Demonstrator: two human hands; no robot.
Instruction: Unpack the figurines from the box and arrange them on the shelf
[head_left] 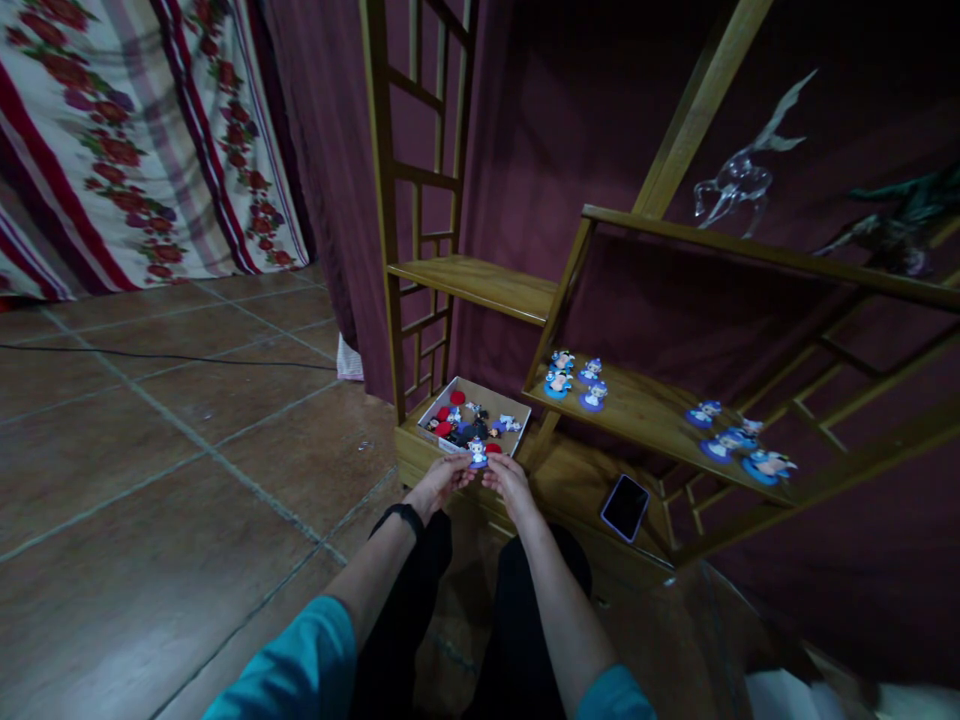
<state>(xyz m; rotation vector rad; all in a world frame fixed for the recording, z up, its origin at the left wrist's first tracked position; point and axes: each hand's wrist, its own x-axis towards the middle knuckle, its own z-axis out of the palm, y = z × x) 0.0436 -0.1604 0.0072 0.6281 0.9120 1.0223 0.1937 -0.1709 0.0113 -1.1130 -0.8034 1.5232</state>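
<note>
A small white and purple figurine (478, 453) on a purple base is held upright between my two hands. My left hand (445, 478) pinches it from the left, and my right hand (508, 477) grips its other side. Just beyond my fingers stands an open cardboard box (517, 400) with several figurines and red discs in it. On the shelf (645, 415) to the right, several like figurines are set out: a purple-based one (593, 396) and a blue-based one (558, 383) among those at its left end, with more (720, 444) towards its right end.
A phone or tablet (625, 507) lies on the lower shelf at the right. A clear deer-like ornament (739, 180) and a dark ornament (892, 225) stand higher up. Wooden uprights (381, 200) frame the shelves. A cable (172, 356) crosses the tiled floor at left.
</note>
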